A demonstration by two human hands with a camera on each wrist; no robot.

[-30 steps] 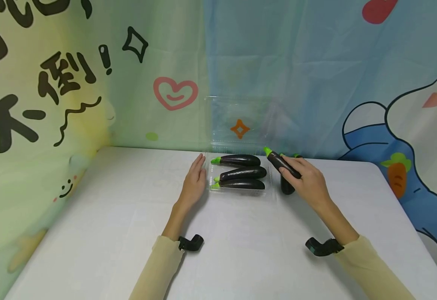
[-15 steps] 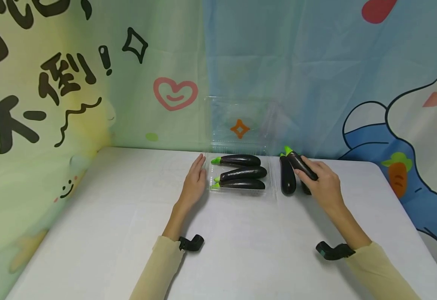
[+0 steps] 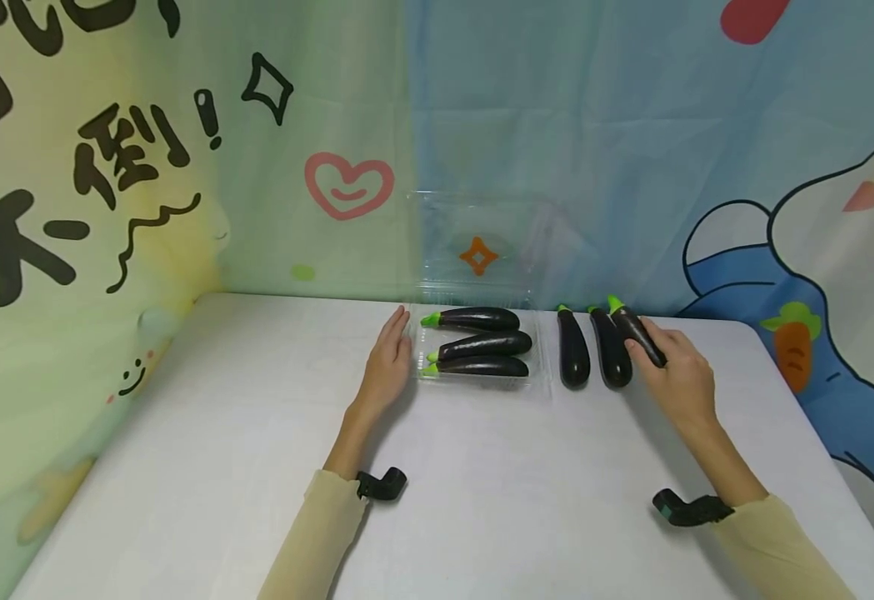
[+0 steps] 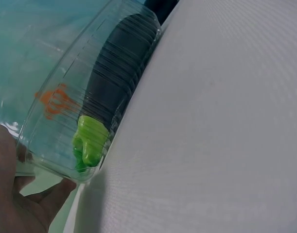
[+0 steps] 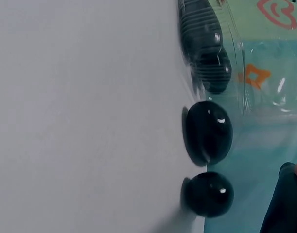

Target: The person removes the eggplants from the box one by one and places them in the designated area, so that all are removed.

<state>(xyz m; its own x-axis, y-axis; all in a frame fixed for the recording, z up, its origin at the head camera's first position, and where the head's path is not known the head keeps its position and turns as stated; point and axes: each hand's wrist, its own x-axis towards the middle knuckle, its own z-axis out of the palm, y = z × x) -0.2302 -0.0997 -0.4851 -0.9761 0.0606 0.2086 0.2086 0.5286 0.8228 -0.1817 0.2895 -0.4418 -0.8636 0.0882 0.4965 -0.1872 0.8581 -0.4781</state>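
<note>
My right hand [image 3: 674, 375] grips a dark eggplant [image 3: 635, 335], its green stem pointing up and away. Two more eggplants lie side by side just left of that hand, a nearer one [image 3: 613, 350] and a farther one [image 3: 574, 350]. Straight fingers of my left hand [image 3: 387, 362] rest against the left end of a clear plastic container [image 4: 46, 141]. Inside it three eggplants [image 3: 485, 344] lie crosswise, green stems to the left. In the right wrist view only a fingertip and part of the held eggplant [image 5: 287, 206] show at the edge.
The container's clear lid [image 3: 511, 225] stands raised at the back, against a printed cloth backdrop [image 3: 631, 150]. A white table [image 3: 481, 492] spreads out beneath, its back edge close behind the eggplants. Each wrist wears a black camera [image 3: 382, 484].
My right hand has carried its eggplant rightward, from beside the container past the two loose eggplants, uncovering them. My left hand keeps its place at the container.
</note>
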